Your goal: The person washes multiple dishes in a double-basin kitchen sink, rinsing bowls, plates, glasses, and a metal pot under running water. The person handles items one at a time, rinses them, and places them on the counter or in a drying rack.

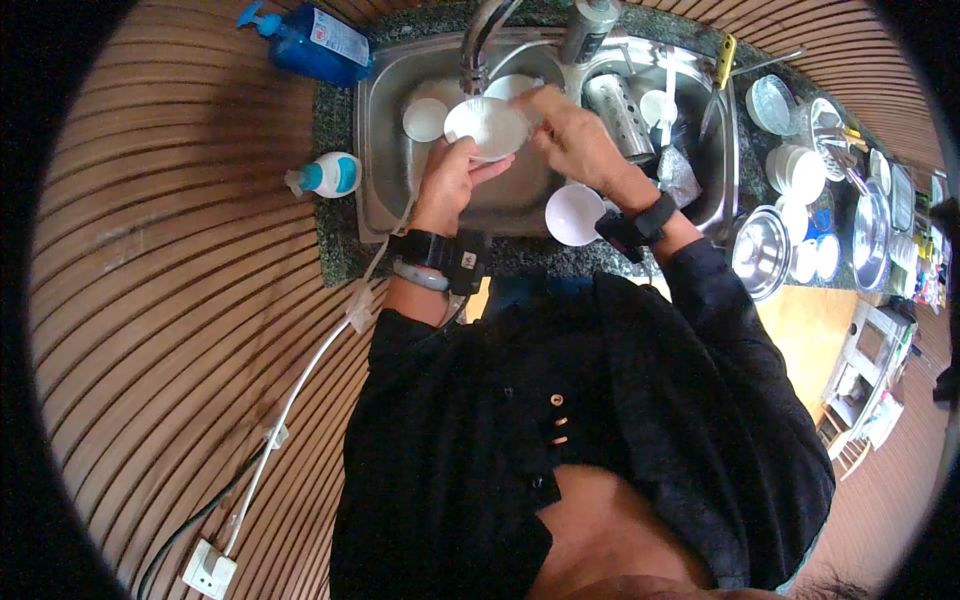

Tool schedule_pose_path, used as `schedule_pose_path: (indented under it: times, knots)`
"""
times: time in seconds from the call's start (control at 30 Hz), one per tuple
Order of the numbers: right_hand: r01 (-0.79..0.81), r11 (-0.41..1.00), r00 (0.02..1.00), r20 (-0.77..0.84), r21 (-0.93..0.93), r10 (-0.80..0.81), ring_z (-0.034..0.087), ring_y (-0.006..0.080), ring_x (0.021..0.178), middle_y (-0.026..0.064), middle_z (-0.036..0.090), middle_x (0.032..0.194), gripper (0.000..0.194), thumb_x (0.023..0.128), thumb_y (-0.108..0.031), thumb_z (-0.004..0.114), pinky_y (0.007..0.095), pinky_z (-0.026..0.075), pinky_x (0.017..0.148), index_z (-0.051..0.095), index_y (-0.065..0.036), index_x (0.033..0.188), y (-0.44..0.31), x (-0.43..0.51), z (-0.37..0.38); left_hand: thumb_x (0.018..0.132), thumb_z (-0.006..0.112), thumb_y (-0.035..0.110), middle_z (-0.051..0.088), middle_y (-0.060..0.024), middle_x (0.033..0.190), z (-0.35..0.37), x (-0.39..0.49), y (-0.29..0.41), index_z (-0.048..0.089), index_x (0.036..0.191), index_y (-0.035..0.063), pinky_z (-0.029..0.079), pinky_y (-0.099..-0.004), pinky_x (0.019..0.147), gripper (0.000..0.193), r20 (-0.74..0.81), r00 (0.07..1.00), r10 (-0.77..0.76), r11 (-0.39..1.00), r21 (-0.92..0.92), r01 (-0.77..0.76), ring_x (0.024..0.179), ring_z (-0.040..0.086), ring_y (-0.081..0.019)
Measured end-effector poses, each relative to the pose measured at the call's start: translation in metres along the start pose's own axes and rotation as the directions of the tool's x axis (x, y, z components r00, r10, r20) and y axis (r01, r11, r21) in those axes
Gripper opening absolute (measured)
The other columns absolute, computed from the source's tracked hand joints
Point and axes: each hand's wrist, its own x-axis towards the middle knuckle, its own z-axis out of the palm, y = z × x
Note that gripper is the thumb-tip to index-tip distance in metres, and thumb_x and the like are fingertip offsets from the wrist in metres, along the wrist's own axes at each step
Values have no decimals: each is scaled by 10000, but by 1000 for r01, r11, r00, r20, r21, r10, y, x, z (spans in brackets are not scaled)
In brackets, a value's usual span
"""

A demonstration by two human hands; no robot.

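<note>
My left hand (448, 178) holds a white bowl (486, 129) by its near left edge, tilted under the chrome faucet (474, 56). Water appears to run from the spout into it. My right hand (581, 141) is blurred at the bowl's right rim, fingers curled; whether it grips anything is unclear. Below the bowl lies the left basin of a stainless steel sink (517, 202). A small white dish (425, 120) rests in that basin, and another white bowl (514, 86) is partly hidden behind the held one. A white cup (574, 215) stands at the sink's front edge, under my right forearm.
The right basin has a perforated metal utensil holder (619, 116), a small white bowl (658, 109) and a yellow-handled knife (723, 64) at its edge. Stacked white bowls (795, 174) and a steel bowl (760, 253) stand rightward. A blue pump bottle (319, 49) is at left.
</note>
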Motion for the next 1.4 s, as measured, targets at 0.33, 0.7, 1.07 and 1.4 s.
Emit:
schedule_pose_path:
  times: [0.33, 0.7, 1.07, 1.4]
  knots:
    - [-16, 994, 976, 212, -111, 40, 659, 392, 916, 183, 687, 1016, 290, 855, -230, 641, 470, 535, 789, 673, -65, 1091, 11, -24, 19, 1004, 319, 580, 695, -231, 958, 0, -3, -47, 607, 1074, -81, 551, -390, 825, 724, -469, 883, -2, 978, 184, 99, 889, 695, -318]
    - [-534, 384, 623, 44, 753, 781, 545, 116, 642, 33, 614, 725, 289, 926, -299, 633, 294, 440, 572, 650, -14, 881, 45, -110, -71, 728, 757, 116, 627, -150, 1035, 55, -22, -102, 655, 992, 42, 417, -468, 987, 293, 726, 683, -79, 77, 688, -722, 1107, 542, -355]
    - [-879, 460, 321, -867, -123, 382, 621, 379, 881, 193, 632, 937, 173, 943, -179, 547, 437, 488, 772, 624, -32, 993, 96, -299, -250, 810, 575, -12, 607, -158, 976, 68, -13, -128, 591, 1040, 30, 493, -452, 797, 234, 714, 686, -142, -65, 684, -726, 924, 582, -400]
    - [-855, 291, 518, -663, -430, 541, 618, 452, 892, 259, 648, 946, 244, 923, -194, 506, 518, 483, 798, 650, 4, 913, 167, -342, -281, 936, 615, 88, 656, -123, 1151, 41, 8, -80, 603, 1213, -30, 496, -332, 931, 302, -32, 996, -83, 971, 224, 88, 1062, 622, -206]
